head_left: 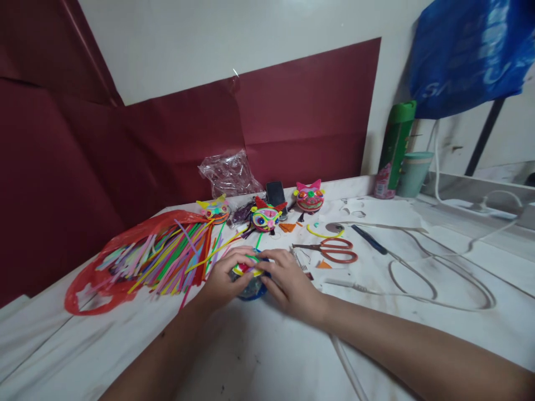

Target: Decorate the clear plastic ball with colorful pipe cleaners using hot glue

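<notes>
At the near edge, a white cord (349, 367) lies on the pale surface (251, 356) and runs up towards the right forearm; if that arm sweeps sideways it could catch the cord. Just beyond, both hands meet on a small round ornament (253, 288) with a blue rim and yellow, green and pink trim. The left hand (223, 278) has its fingers curled narrowly over the left and top of it, and the right hand (292, 281) holds its right side with bent fingers. They hide much of the trim, so whether every strip lies flat I cannot tell; uneven pressure could slide a piece out of line or crease it. To the right, the orange-handled scissors (339, 250) point their blades towards the right hand, near enough that a backward shift of the knuckles could meet the tips. To the left, colourful strips (169, 259) spill out of a red plastic bag (79, 289), their ends close to the left wrist, where a brush could scatter them. Farther back sit three animal-face ornaments, yellow-eared (216, 210), red-eared (266, 217) and pink (310, 198), with a dark phone (276, 195) between the last two and a crumpled clear bag (229, 174) behind.
</notes>
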Motion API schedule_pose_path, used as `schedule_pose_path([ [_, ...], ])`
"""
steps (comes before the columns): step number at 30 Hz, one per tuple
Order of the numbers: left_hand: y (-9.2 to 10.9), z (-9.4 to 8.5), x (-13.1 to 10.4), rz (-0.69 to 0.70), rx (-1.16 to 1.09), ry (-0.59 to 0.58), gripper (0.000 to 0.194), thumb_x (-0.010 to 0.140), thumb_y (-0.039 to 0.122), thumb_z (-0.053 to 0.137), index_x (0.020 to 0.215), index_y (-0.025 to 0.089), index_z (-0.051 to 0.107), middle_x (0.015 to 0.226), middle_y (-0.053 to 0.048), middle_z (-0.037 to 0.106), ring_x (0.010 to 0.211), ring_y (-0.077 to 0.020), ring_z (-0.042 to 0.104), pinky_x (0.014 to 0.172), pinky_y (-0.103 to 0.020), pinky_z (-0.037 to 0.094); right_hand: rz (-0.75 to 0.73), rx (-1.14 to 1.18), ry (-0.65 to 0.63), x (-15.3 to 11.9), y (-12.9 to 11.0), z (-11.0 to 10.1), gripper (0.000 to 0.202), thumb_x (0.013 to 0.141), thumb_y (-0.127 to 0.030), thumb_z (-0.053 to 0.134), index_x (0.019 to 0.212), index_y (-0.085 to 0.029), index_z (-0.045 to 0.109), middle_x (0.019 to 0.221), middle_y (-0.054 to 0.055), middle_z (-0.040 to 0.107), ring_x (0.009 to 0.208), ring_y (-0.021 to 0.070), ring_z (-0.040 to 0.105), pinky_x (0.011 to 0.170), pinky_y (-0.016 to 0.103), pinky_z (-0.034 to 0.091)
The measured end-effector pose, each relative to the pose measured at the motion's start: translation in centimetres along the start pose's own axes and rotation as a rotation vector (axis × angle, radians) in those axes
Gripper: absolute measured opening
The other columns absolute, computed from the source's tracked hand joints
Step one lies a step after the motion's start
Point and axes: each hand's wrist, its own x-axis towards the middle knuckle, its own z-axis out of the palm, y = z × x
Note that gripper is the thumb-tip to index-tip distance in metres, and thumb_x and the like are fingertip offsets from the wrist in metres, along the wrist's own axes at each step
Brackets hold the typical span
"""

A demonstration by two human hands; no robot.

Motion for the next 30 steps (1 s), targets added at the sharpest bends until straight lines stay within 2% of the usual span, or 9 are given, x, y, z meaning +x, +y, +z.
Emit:
schedule_pose_path([
  [3, 0.4, 0.4, -0.1, -0.001, 0.004, 0.019, 0.012, 0.078, 0.017, 0.062, 0.089, 0.019, 0.062, 0.106, -0.010, 0.067, 0.109, -0.0235, 0.060, 0.099, -0.040, 0.044, -0.051, -0.053, -0.042, -0.2, -0.2, 0.0, 0.034, 0.089, -0.014, 0.049, 0.121, -0.022, 0.054, 0.118, 0.012, 0.058, 0.110, 0.0268, 0.050, 0.090, 0.046, 0.046],
  [7, 0.7, 0.6, -0.5, -0.126, -0.005, 0.042, 0.033, 0.075, 0.016, 0.062, 0.107, 0.019, 0.057, 0.114, -0.009, 0.065, 0.112, -0.0242, 0.058, 0.098, -0.038, 0.045, -0.099, -0.112, -0.064, -0.3, -0.2, 0.1, 0.034, 0.089, -0.014, 0.048, 0.123, -0.019, 0.053, 0.124, 0.015, 0.057, 0.113, 0.0278, 0.048, 0.091, 0.047, 0.046],
  [10, 0.7, 0.7, -0.7, -0.186, 0.025, 0.035, 0.044, 0.073, 0.013, 0.059, 0.116, 0.019, 0.053, 0.117, -0.009, 0.063, 0.113, -0.0241, 0.058, 0.098, -0.037, 0.045, -0.151, -0.185, -0.117, -0.4, -0.2, 0.3, 0.040, 0.090, -0.016, 0.047, 0.130, -0.016, 0.048, 0.136, 0.017, 0.050, 0.121, 0.0306, 0.043, 0.093, 0.050, 0.045],
  [13, 0.6, 1.0, -0.8, -0.169, 0.061, 0.056, 0.049, 0.071, 0.011, 0.057, 0.119, 0.019, 0.051, 0.118, -0.009, 0.062, 0.114, -0.0234, 0.057, 0.101, -0.038, 0.044, -0.147, -0.233, -0.171, -0.5, -0.3, 0.5, 0.043, 0.090, -0.018, 0.047, 0.133, -0.015, 0.047, 0.141, 0.018, 0.046, 0.126, 0.0325, 0.039, 0.093, 0.052, 0.045],
  [15, 0.6, 1.2, -0.7, -0.142, 0.098, 0.115, 0.051, 0.068, 0.012, 0.059, 0.119, 0.018, 0.052, 0.124, -0.011, 0.058, 0.120, -0.0253, 0.053, 0.105, -0.040, 0.040, -0.126, -0.236, -0.191, -0.5, -0.3, 0.5, 0.044, 0.090, -0.017, 0.047, 0.133, -0.016, 0.047, 0.142, 0.016, 0.047, 0.127, 0.0320, 0.039, 0.094, 0.052, 0.045],
  [18, 0.7, 1.5, -0.5, -0.230, 0.124, 0.194, 0.049, 0.066, 0.018, 0.064, 0.114, 0.016, 0.055, 0.129, -0.015, 0.054, 0.125, -0.0299, 0.048, 0.108, -0.044, 0.036, -0.080, -0.226, -0.205, -0.4, -0.2, 0.5, 0.044, 0.089, -0.017, 0.047, 0.133, -0.015, 0.047, 0.139, 0.015, 0.050, 0.126, 0.0314, 0.040, 0.096, 0.053, 0.044],
  [21, 0.7, 1.4, -0.4, -0.374, 0.009, 0.127, 0.050, 0.068, 0.025, 0.067, 0.116, 0.016, 0.055, 0.121, -0.013, 0.059, 0.118, -0.0296, 0.053, 0.104, -0.043, 0.040, -0.036, -0.210, -0.212, -0.2, 0.1, 0.4, 0.045, 0.089, -0.017, 0.047, 0.134, -0.014, 0.047, 0.138, 0.015, 0.051, 0.125, 0.0311, 0.041, 0.097, 0.053, 0.043],
  [24, 0.3, 0.9, -0.5, -0.396, -0.145, 0.061, 0.057, 0.068, 0.029, 0.070, 0.121, 0.018, 0.054, 0.125, -0.010, 0.059, 0.121, -0.0292, 0.051, 0.105, -0.040, 0.038, -0.009, -0.188, -0.224, -0.1, 0.1, 0.2, 0.045, 0.090, -0.017, 0.046, 0.135, -0.014, 0.047, 0.139, 0.016, 0.049, 0.124, 0.0295, 0.043, 0.098, 0.052, 0.043],
  [30, -0.5, 0.7, -0.8, -0.473, -0.325, 0.121, 0.043, 0.081, 0.041, 0.060, 0.118, 0.019, 0.059, 0.125, -0.009, 0.061, 0.122, -0.0281, 0.051, 0.105, -0.039, 0.037, 0.028, -0.164, -0.234, 0.0, -0.1, 0.1, 0.044, 0.089, -0.016, 0.047, 0.133, -0.017, 0.048, 0.140, 0.015, 0.048, 0.123, 0.0292, 0.044, 0.099, 0.053, 0.041],
])
